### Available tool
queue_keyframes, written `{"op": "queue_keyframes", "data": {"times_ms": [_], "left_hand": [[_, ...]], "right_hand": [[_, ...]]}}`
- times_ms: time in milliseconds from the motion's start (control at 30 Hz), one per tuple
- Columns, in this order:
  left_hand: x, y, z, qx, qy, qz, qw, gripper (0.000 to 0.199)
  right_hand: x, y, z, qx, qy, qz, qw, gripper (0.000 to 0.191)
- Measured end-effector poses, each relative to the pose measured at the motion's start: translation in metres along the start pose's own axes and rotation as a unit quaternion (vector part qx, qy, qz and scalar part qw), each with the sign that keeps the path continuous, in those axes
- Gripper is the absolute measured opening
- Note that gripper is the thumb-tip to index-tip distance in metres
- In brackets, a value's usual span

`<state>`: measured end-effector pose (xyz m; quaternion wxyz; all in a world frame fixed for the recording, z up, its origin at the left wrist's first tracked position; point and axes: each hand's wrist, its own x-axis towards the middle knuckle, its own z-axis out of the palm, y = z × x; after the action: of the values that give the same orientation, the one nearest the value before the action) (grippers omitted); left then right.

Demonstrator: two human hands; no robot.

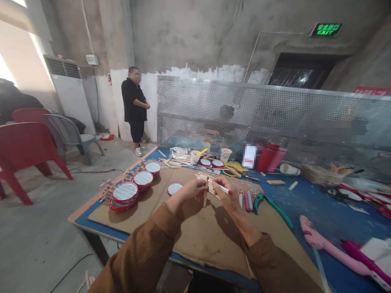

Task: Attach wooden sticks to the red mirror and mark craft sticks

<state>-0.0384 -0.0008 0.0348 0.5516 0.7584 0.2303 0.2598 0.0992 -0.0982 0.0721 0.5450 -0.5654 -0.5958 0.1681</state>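
Note:
Over the cardboard sheet (195, 244), my left hand (195, 191) is closed around a thin wooden stick (205, 200), whose lower end points down. My right hand (227, 194) grips a white marker pen with red ends (225, 189), its tip against or very near the upper part of the stick. Left of my hands lies a round white disc with a red rim (175, 188). Behind them are more wooden sticks (204, 175), partly hidden by my fingers. Several pink and white pens (247, 200) lie just right of my right hand.
Stacked red-rimmed discs (124, 192) stand along the left side. Teal-handled pliers (279, 211) and a pink glue gun (330, 246) lie to the right. Paper cups (225, 154), a phone (249, 156) and a red bottle (267, 156) line the back before a perforated metal screen (195, 106).

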Motion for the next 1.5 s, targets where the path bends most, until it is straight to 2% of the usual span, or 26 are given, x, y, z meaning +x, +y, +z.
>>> {"op": "queue_keyframes", "data": {"times_ms": [267,600,1500], "left_hand": [[0.003,-0.001,-0.001,-0.002,0.004,0.000,1.000,0.027],[-0.007,0.016,0.002,0.033,0.018,-0.026,0.999,0.022],[-0.004,0.009,0.002,0.007,0.005,-0.007,1.000,0.030]], "right_hand": [[-0.001,-0.002,-0.001,0.003,-0.014,0.008,1.000,0.032],[0.002,-0.001,-0.001,0.039,0.005,0.017,0.999,0.031],[0.001,-0.003,-0.002,0.031,-0.003,0.021,0.999,0.030]]}}
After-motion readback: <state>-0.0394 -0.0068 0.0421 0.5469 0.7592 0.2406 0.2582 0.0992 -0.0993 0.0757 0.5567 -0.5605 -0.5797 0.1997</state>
